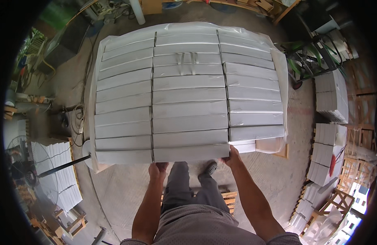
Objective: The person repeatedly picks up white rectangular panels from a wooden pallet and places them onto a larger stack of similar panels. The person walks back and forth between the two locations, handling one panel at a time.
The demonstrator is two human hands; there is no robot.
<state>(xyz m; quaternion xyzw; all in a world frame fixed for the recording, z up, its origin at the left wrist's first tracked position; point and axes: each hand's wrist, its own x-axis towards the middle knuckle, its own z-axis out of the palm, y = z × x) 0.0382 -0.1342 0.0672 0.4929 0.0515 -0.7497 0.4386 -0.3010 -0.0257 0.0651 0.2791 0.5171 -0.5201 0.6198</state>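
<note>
A long white box [191, 153] lies at the near end of the middle column on a big stack of like boxes. My left hand [158, 169] grips its near left corner from below, the fingers partly hidden under the edge. At the box's right end, my right hand [231, 158] holds the corner, fingers curled beneath it. The white boxes [189, 94] behind it lie side by side in three columns, with clear plastic wrap [281, 73] around the stack. Two pale strips [187, 63] rest on top near the far middle.
A pedestal fan [31, 175] stands at the left, beside stacked white boxes [64, 173]. More white stacks [328, 151] line the right side near wooden crates [360, 118]. A green hand truck [311, 57] stands beyond the stack's right corner. A wooden pallet [230, 201] lies behind my legs.
</note>
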